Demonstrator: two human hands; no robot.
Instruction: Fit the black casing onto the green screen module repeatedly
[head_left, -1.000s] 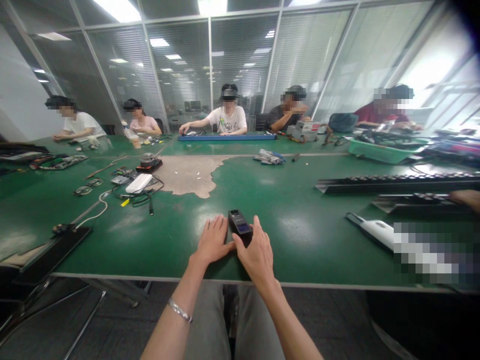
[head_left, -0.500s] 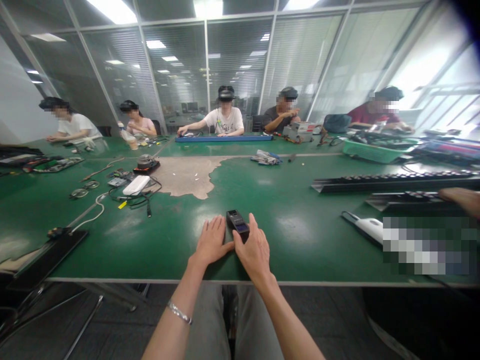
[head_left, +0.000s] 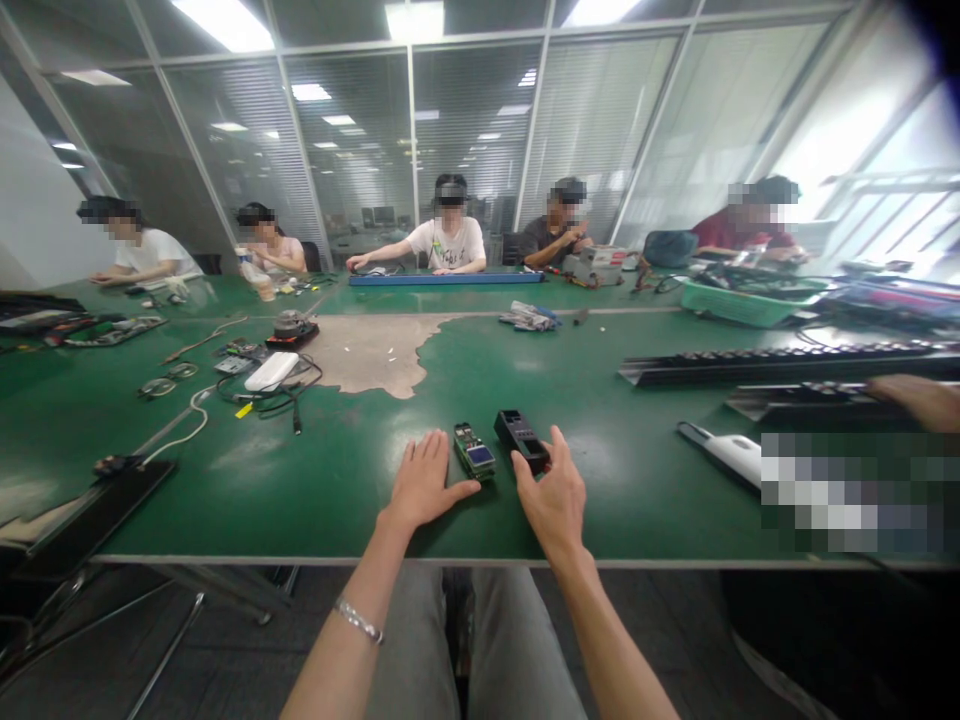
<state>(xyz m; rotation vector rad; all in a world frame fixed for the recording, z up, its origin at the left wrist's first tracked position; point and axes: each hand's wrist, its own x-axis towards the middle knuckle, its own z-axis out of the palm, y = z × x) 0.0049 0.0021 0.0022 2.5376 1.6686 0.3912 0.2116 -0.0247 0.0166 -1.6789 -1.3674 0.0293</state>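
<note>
Resting palm down on the green surface (head_left: 660, 515), the left hand (head_left: 424, 478) lay flat and open, its fingers stretched forward and its thumb spread toward three o'clock; it gripped nothing. A bracelet (head_left: 358, 620) circled that wrist. The bare circuit board (head_left: 471, 446) lay at two o'clock from this hand, near the thumb tip, with its small screen (head_left: 482, 456) facing up. Just beside the board, on its three o'clock side, was the black case (head_left: 519, 436), slanted with its far end toward eleven o'clock. The right hand (head_left: 553, 492) was half closed around the case's near end, thumb on one side and fingers on the other. From the two hands, a white box (head_left: 273, 371) among dark cables (head_left: 297, 415) sat at ten o'clock, a crumpled grey bundle (head_left: 531, 317) at twelve, and a loaded green basket (head_left: 757, 308) at two.
</note>
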